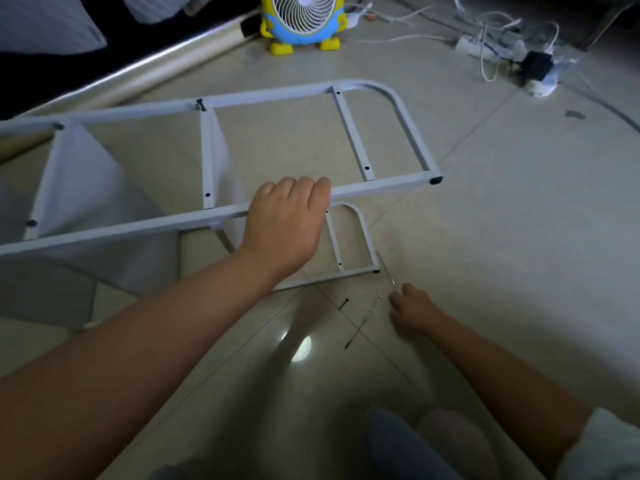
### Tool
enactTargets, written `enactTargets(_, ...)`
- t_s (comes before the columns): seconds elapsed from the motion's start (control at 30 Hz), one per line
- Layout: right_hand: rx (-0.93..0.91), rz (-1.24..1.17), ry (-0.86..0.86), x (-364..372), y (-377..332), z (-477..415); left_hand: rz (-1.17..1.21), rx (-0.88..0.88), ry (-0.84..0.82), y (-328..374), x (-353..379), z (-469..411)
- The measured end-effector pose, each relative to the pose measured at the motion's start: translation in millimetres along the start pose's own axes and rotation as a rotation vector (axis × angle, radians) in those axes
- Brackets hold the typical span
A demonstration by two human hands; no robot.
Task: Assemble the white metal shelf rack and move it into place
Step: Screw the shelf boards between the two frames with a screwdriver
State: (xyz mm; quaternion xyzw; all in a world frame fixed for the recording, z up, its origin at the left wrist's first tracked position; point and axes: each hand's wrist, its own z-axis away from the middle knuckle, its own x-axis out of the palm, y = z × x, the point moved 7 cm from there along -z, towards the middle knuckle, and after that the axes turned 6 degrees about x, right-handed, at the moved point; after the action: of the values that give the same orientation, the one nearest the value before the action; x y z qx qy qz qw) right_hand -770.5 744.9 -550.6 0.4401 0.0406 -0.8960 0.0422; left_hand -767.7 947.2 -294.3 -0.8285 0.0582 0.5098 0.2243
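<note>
Rack [277, 95] half-built, on its side on the floor [519, 237]: two shelves look screwed in, end bay open, spare screw [344, 304] loose; left hand [287, 223] grips the top rail, right hand [414, 308] at a screwdriver [388, 271], grip unclear.

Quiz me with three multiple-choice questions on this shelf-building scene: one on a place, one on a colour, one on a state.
1. Where does the loose black screw lie? A on the floor tiles; B on a table; C in a box.
2. What colour is the fan's body? A red; B yellow and blue; C green.
3. What is the left hand doing? A hanging idle; B gripping the white rack's rail; C holding a cable.
Answers: 1 A, it lies on tile near the right hand; 2 B, yellow feet, blue front; 3 B, fingers curl over the near rail.
</note>
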Motion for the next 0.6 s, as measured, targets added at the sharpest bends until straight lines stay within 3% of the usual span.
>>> enactTargets(0.13,0.037,0.092,0.112,-1,-11,-1,0.006,0.004,0.03,-2,0,4)
enactTargets(0.23,0.061,-0.006,0.256,-23,-3,6,0.022,0.005,0.066,-5,-2,6)
enactTargets(0.43,0.268,-0.598,0.688,-123,54,26,0.329,-0.068,-0.03,-9,-9,1)
enactTargets(0.6,0.272,-1.11,0.949,-214,70,50,0.514,-0.384,-0.216,-34,9,-9)
